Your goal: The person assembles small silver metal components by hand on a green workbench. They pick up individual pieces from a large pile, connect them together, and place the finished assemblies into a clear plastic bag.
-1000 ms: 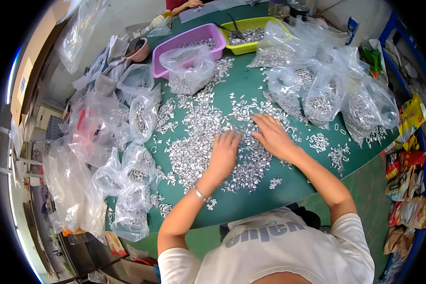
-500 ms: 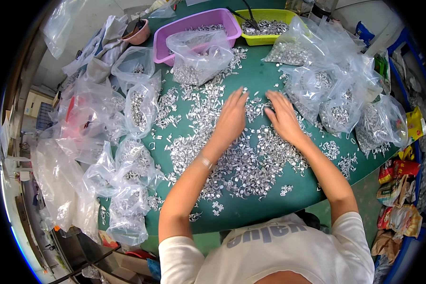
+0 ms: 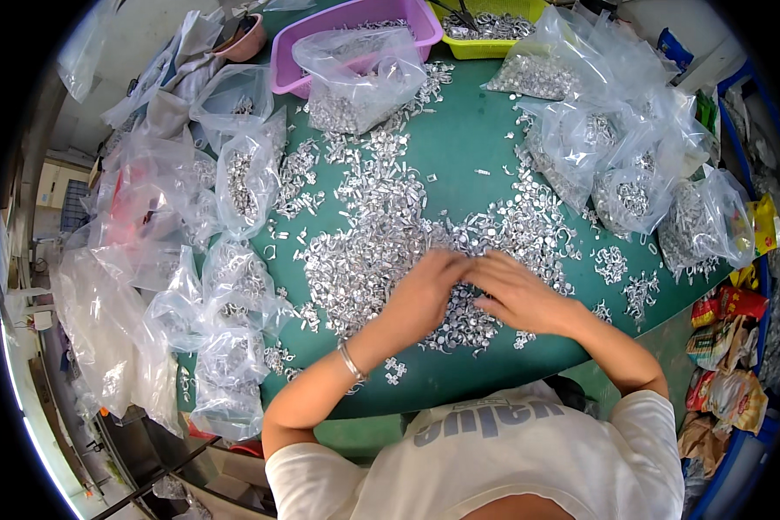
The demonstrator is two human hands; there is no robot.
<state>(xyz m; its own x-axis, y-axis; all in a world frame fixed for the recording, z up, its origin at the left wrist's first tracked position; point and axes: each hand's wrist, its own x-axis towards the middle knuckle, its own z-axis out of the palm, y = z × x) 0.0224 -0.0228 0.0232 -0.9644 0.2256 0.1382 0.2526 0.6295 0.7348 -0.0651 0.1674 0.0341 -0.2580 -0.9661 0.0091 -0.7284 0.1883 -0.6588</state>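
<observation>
**Hands on the metal parts**

I see my left hand (image 3: 425,290) and right hand (image 3: 516,295) flat, fingers loosely spread, fingertips meeting on the parts (image 3: 381,251) heaped mid-table (image 3: 468,147). Grip: cannot tell. Bags (image 3: 243,178) flank them; purple tub (image 3: 290,56) behind.

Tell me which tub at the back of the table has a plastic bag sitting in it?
The purple tub. A clear bag of small metal parts rests over its front edge, while the yellow tub beside it holds only loose parts.
</observation>
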